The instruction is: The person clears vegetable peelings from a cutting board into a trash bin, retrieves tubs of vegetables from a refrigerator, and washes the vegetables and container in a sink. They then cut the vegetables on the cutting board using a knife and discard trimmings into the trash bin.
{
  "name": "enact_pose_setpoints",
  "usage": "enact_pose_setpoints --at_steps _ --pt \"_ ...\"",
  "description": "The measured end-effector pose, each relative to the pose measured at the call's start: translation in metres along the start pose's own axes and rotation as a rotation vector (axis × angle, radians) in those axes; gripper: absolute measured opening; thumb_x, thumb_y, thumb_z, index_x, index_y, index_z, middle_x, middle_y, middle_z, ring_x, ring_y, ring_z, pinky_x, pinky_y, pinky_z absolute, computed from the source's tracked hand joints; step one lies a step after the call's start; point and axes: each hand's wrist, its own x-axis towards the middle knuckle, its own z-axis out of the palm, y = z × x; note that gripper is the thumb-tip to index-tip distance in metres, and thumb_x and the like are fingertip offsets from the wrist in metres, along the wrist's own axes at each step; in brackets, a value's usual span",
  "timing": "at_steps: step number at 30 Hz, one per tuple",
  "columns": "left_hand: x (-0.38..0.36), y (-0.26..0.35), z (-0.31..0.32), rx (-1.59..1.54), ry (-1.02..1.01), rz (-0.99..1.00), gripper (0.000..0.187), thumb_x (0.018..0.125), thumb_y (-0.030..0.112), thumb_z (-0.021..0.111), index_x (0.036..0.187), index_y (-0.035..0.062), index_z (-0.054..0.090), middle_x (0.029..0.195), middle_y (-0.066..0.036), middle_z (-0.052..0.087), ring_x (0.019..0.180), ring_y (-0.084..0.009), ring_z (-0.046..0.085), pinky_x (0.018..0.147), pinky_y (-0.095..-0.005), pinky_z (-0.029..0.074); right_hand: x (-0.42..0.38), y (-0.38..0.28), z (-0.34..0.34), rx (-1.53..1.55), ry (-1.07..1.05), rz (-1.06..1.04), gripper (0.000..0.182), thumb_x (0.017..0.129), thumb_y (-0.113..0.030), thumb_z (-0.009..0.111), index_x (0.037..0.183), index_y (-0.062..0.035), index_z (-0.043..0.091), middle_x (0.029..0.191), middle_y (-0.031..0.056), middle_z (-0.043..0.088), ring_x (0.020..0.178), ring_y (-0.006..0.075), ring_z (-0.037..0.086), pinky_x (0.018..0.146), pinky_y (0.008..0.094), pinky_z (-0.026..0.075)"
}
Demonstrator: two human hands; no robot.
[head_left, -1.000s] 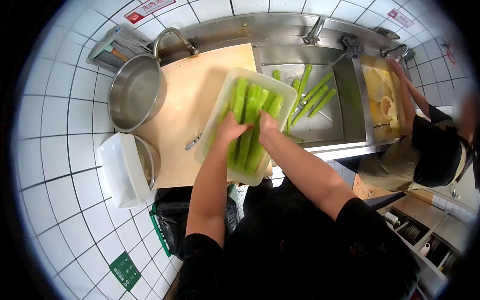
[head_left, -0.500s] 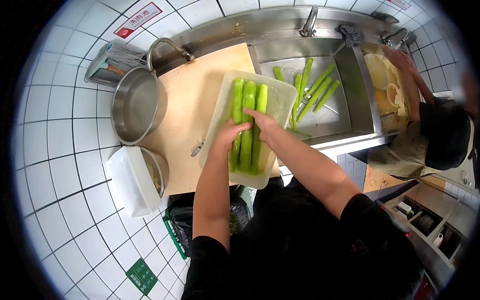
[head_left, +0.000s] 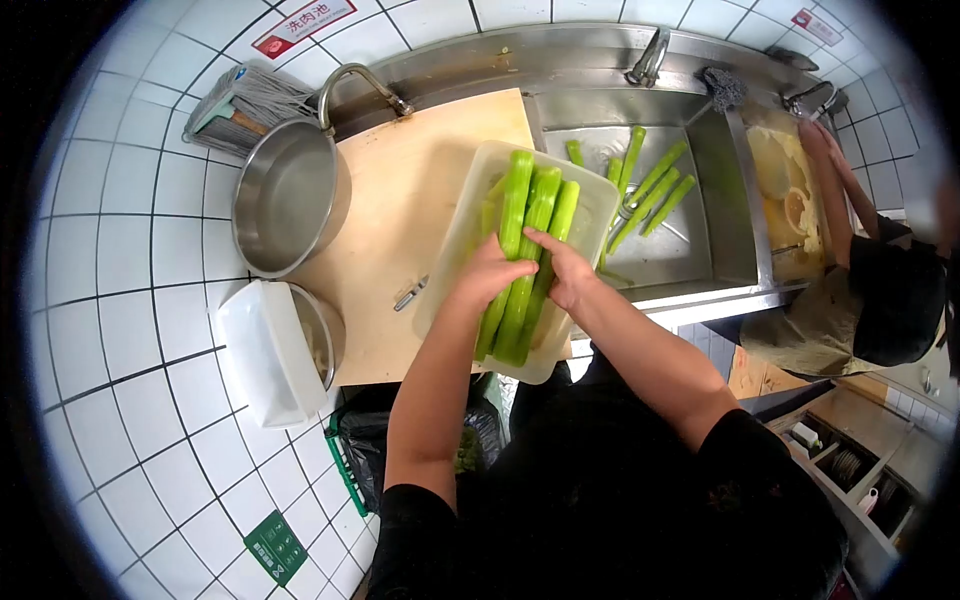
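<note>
Several thick green peeled celtuce stems (head_left: 517,312) are bunched between my hands over a pale translucent plastic tub (head_left: 462,195). My left hand (head_left: 492,272) is closed on the bunch from the left, its thumb across the front. From the right, my right hand (head_left: 562,268) grips the same stems with its thumb and fingers around them. The bunch leans, its top ends toward the upper right. Other pale green pieces lie in the tub, partly hidden behind the bunch. A small metal peeler (head_left: 410,293) rests on the wooden board (head_left: 385,190) left of the tub.
Several more stems (head_left: 655,190) lie in the steel sink (head_left: 690,255) at right. A steel pot (head_left: 285,200) and a white bin (head_left: 270,350) stand at left. Beyond the sink, another person's arms (head_left: 830,180) reach over a basin. Below the board hangs a black-bagged bin (head_left: 365,440).
The held stems have tilted, their lower ends toward me and their tops to the right, and look raised from the tub. The view has shifted slightly.
</note>
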Motion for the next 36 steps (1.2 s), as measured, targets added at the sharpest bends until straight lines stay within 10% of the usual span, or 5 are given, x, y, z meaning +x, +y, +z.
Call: enact_pose_setpoints --at_steps 12,21,36 --pt "-0.043 0.103 -0.011 0.435 0.028 0.301 0.072 0.068 0.013 0.075 0.134 0.0014 0.048 0.115 -0.021 0.065 0.105 -0.0337 0.065 0.089 -0.0385 0.052 -0.074 -0.007 0.065 0.069 -0.107 -0.211 0.06 0.094 -0.038 0.067 0.143 -0.0105 0.047 0.142 0.0104 0.053 0.129 0.0281 0.05 0.109 0.047 0.038" --pt "-0.047 0.168 -0.145 0.365 0.078 0.143 0.064 0.077 0.001 0.068 0.138 0.0035 0.049 0.119 -0.008 0.062 0.109 -0.0178 0.059 0.094 -0.0328 0.048 0.013 -0.016 0.195 0.103 -0.375 -0.089 0.058 0.095 -0.038 0.066 0.142 -0.0081 0.049 0.139 0.013 0.055 0.128 0.0295 0.052 0.111 0.0478 0.039" --pt "0.042 0.022 -0.259 0.443 0.184 0.037 0.061 0.078 0.005 0.068 0.136 0.0036 0.052 0.117 -0.014 0.067 0.108 -0.0286 0.064 0.094 -0.0361 0.049 0.184 0.05 0.205 0.106 -0.052 0.024 0.054 0.096 -0.034 0.058 0.141 -0.0062 0.047 0.142 0.0177 0.05 0.127 0.033 0.049 0.109 0.0499 0.039"
